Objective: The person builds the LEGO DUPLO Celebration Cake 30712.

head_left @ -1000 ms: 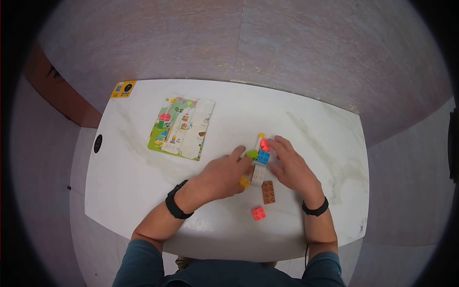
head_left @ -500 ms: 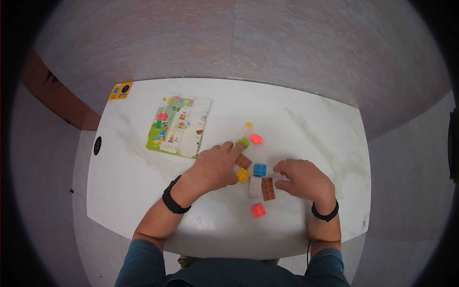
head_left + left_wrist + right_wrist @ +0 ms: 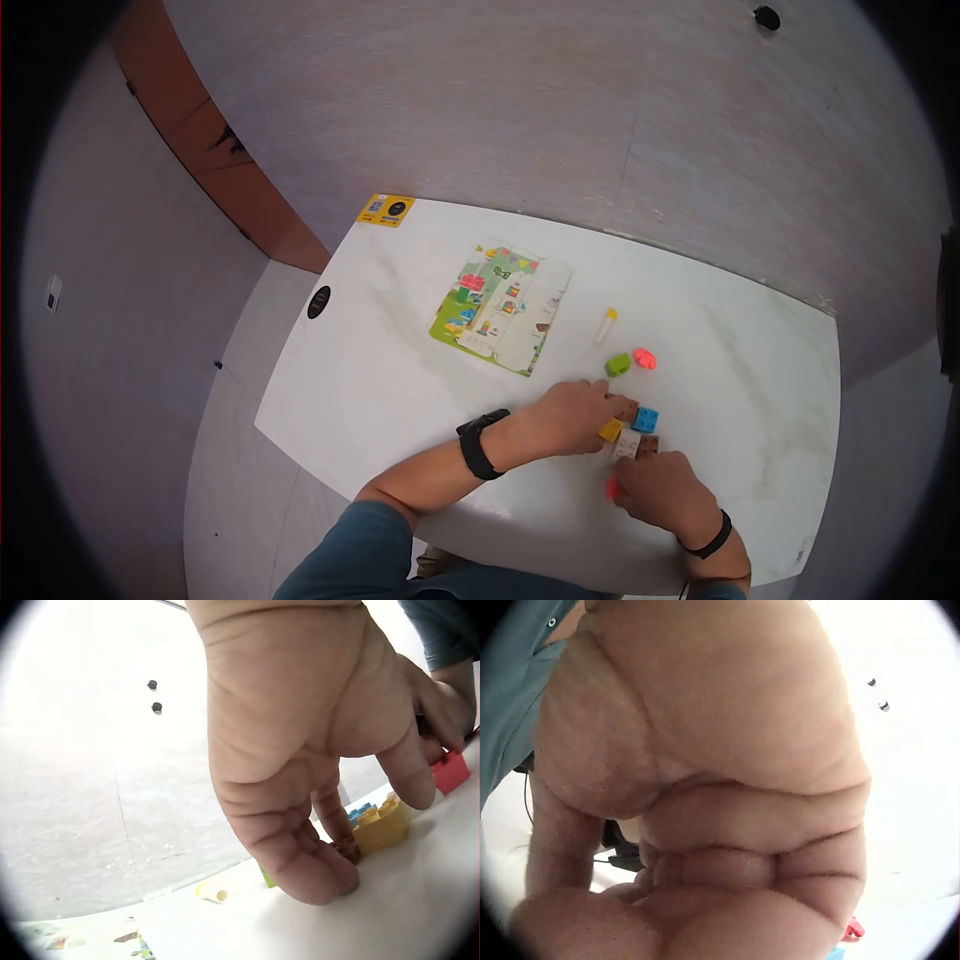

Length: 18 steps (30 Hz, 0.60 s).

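My left hand [image 3: 570, 418] lies beside the bricks, its fingertips at a brown brick [image 3: 629, 408] and the thumb near a yellow brick [image 3: 609, 431]. In the left wrist view, the fingers of this hand [image 3: 300, 750] bend loosely downward beside the yellow brick [image 3: 382, 825]. My right hand [image 3: 668, 492] holds the pinkish-red brick [image 3: 613, 490] at its fingertips, partly covering it. Just above this hand are a white brick [image 3: 627, 445] and another brown brick [image 3: 649, 445]. A blue brick [image 3: 646, 419] sits above them. In the right wrist view, curled fingers [image 3: 742, 870] hide the grip.
Farther back lie a green piece [image 3: 618, 365], a pink piece [image 3: 645, 358] and a white tube with a yellow end [image 3: 606, 326]. An illustrated booklet [image 3: 503, 308] is to their left. A yellow card [image 3: 386, 210] lies at the table's back left corner.
The head view has shifted. My left hand has left the green piece for the brown and yellow bricks. My right hand has come down to the pinkish-red brick.
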{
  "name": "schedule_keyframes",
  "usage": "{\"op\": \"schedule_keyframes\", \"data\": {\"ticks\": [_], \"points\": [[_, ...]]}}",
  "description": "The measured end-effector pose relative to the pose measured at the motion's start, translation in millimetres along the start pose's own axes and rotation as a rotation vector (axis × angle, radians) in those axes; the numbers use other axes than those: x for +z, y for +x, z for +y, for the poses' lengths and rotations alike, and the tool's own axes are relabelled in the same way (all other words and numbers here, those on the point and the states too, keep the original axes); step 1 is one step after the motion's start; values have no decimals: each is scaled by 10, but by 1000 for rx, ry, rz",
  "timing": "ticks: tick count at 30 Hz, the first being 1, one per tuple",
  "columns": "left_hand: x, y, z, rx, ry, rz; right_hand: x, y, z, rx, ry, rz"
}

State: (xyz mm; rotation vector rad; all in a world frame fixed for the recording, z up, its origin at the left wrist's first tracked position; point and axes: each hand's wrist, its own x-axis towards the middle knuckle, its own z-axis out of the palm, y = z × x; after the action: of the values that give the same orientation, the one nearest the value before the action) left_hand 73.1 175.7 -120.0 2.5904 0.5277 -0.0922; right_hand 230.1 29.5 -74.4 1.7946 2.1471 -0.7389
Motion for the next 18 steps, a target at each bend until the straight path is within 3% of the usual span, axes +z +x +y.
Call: {"op": "schedule_keyframes", "data": {"ticks": [1,3,7,9,10,12,18], "points": [[-10,-2,18,4,-3,0,42,21,16,4,-1,-2],[-68,-20,65,-6,-38,-23,103,53,50,4,-90,205],[-239,-22,84,-76,-101,-85,-55,6,117,6,-27,205],[-272,10,51,-33,-42,23,-121,-46,163,-39,109,226],[-282,14,18,-24,-48,21,-148,-56,174,-29,110,221],[-268,46,-74,-109,-83,189,-185,-93,206,-13,92,247],[-135,404,-228,-49,3,387,-205,-95,363,-13,185,272]]}}
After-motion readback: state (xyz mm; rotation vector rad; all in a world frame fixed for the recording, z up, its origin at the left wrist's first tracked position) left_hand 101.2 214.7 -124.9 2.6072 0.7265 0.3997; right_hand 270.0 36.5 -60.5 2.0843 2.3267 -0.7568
